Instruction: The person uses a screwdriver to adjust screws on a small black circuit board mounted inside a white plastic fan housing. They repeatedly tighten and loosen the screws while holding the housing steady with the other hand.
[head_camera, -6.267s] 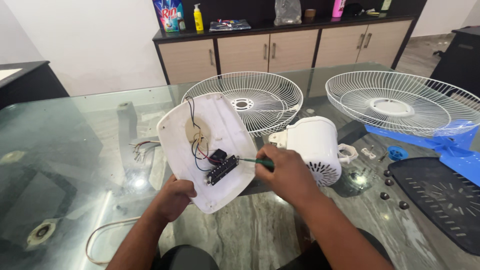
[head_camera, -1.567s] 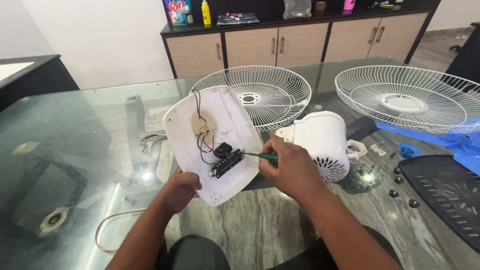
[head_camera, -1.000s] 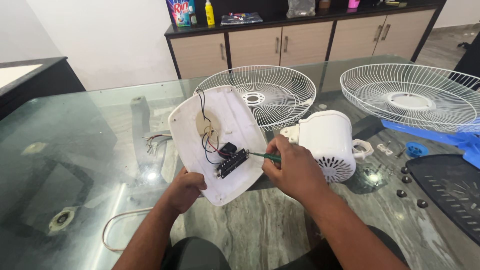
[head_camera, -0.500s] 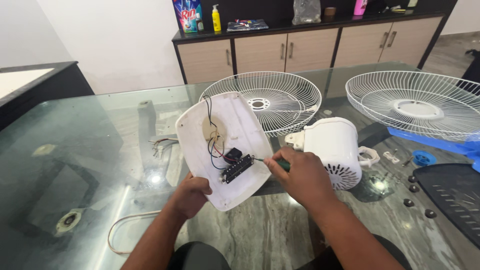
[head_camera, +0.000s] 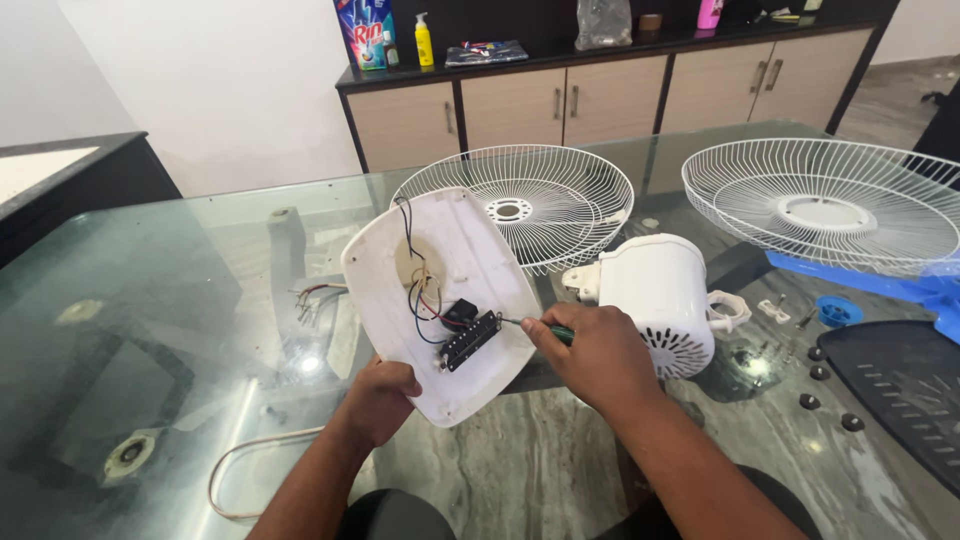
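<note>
The left hand (head_camera: 385, 398) grips the lower edge of a white fan base cover (head_camera: 440, 300), fingers curled around the rim and thumb pressed on its inner face, holding it tilted up off the glass table (head_camera: 150, 300); the right hand (head_camera: 595, 355) is closed in a fist around a green-handled screwdriver (head_camera: 545, 330), fingers wrapped tight on the handle; the tool's thin shaft runs from the fingertips leftward to a black switch block (head_camera: 468, 340) fixed inside the cover, its tip touching or just at the block's end, which of the two I cannot tell; red, black and blue wires (head_camera: 420, 290) loop above the block, just beyond the right fingertips; a white motor housing (head_camera: 660, 300) stands just behind the right knuckles, near but apart from them; a white wire fan guard (head_camera: 515, 205) lies beyond the cover's top edge; a second guard (head_camera: 830, 205) lies well to the right of the right hand; small black screws (head_camera: 820, 375) sit scattered to that hand's right.
</note>
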